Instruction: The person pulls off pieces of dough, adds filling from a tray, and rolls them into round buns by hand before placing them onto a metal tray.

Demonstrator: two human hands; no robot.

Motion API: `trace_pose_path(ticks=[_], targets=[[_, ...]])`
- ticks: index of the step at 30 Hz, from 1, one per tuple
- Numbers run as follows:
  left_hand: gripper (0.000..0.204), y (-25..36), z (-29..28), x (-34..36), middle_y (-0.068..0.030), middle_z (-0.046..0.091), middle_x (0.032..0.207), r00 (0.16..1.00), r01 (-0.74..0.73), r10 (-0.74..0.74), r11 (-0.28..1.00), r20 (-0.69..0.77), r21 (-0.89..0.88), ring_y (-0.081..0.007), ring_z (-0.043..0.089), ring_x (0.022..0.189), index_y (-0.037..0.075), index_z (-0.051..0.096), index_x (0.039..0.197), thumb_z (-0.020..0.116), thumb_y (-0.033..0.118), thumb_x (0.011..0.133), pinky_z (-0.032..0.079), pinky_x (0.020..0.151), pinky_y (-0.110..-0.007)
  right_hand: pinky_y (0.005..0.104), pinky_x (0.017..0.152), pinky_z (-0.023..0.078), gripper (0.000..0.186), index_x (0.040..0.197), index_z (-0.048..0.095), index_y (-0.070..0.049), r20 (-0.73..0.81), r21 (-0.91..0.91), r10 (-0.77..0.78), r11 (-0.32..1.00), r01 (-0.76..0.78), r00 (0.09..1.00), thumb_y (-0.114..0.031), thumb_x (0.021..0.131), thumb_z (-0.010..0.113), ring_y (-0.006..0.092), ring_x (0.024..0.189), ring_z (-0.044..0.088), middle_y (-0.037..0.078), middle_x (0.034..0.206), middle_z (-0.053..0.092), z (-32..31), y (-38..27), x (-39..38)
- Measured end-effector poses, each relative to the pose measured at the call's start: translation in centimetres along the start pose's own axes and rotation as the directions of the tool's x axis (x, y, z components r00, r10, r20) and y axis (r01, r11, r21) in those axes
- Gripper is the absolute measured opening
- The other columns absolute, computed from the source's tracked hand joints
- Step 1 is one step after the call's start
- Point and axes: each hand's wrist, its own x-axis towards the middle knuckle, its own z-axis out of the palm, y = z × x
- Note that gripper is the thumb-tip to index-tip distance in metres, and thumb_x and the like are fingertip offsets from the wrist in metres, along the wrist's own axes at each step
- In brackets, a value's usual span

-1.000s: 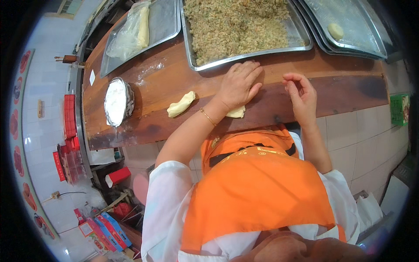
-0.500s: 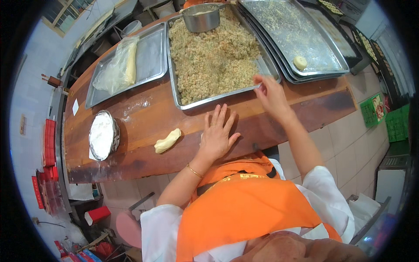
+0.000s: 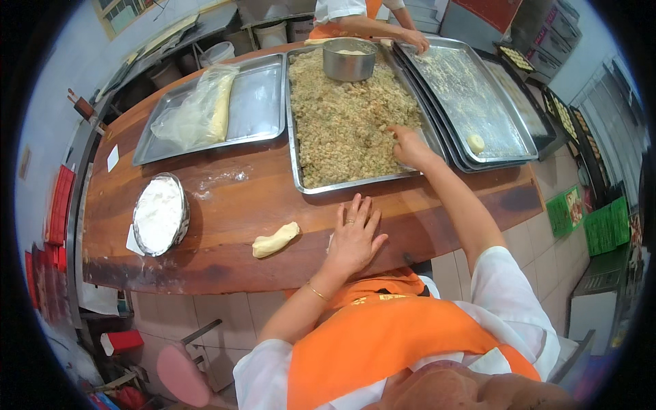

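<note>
Reaching forward, our right hand (image 3: 413, 150) has moved from above the table's front edge, where it is a second ago, to the crumbly mixture (image 3: 348, 130) in the middle tray (image 3: 355, 184), its fingertips at the right side of the heap. Our view has lifted too, bringing in a metal pot (image 3: 348, 61) on the far end of the mixture and a co-worker's hand (image 3: 415, 42) at the far end of the stacked trays (image 3: 471, 89). We judge that the work now draws on two places at once, the mixture ahead and the wooden table (image 3: 219, 222) below. Our right index finger stretches out with the other fingers curled beneath it; we cannot tell whether they have hold of any mixture. Our left hand (image 3: 355, 232) lies palm down near the table's front edge, fingers more spread than a second ago and thumb out, gripping nothing that we can see. Just a pale sliver of dough (image 3: 331, 242) shows beside it, the rest apparently hidden underneath. To its left, the short dough roll (image 3: 276, 240) lies where it was, untouched.
</note>
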Motion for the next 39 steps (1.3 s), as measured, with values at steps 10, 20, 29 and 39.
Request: trace_pose_path(ticks=[10, 20, 29, 39], targets=[[0.056, 0.2, -0.2, 0.3, -0.0194, 0.040, 0.152, 1.000, -0.024, 0.023, 0.999, 0.021, 0.045, -0.0365, 0.026, 0.148, 0.006, 0.053, 0.139, 0.057, 0.042, 0.096, 0.022, 0.117, -0.057, 0.0507, 0.079, 0.054, 0.063, 0.130, 0.044, -0.001, 0.307, -0.307, -0.129, 0.924, 0.227, 0.943, -0.048, 0.093, 0.062, 0.0470, 0.095, 0.065, 0.030, 0.119, 0.054, 1.1, -2.1, 0.9], [0.055, 0.3, -0.5, 0.1, -0.0189, 0.046, 0.146, 0.998, -0.050, 0.054, 0.994, -0.034, 0.098, -0.0389, 0.034, 0.143, 0.006, 0.054, 0.137, 0.062, 0.039, 0.093, 0.028, 0.113, -0.055, 0.0489, 0.063, 0.057, 0.035, 0.105, 0.060, -0.007, 0.236, -0.368, -0.368, 0.823, 0.433, 0.900, -0.040, 0.092, 0.062, 0.0403, 0.073, 0.068, 0.023, 0.103, 0.061, 2.4, -1.4, 1.1], [0.053, 0.6, -0.5, 0.0, -0.0186, 0.047, 0.146, 0.995, -0.067, 0.072, 0.996, -0.069, 0.066, -0.0381, 0.036, 0.141, 0.006, 0.052, 0.138, 0.060, 0.036, 0.095, 0.030, 0.113, -0.052, 0.0404, 0.055, 0.052, 0.024, 0.086, 0.065, -0.004, -0.185, -0.075, -0.079, 0.995, 0.066, 0.980, -0.025, 0.094, 0.055, 0.0294, 0.064, 0.064, 0.013, 0.077, 0.066, 1.4, 1.3, 1.3], [0.051, 0.4, -0.6, 0.0, -0.0203, 0.047, 0.144, 0.994, -0.081, 0.085, 0.995, -0.067, 0.060, -0.0385, 0.037, 0.140, 0.005, 0.055, 0.136, 0.060, 0.036, 0.096, 0.030, 0.113, -0.052, 0.0284, 0.056, 0.041, 0.040, 0.096, 0.063, -0.007, -0.320, 0.590, 0.231, 0.807, 0.003, 0.919, -0.044, 0.104, 0.050, 0.0111, 0.061, 0.050, 0.001, 0.077, 0.057, 1.1, -0.8, 1.7]])
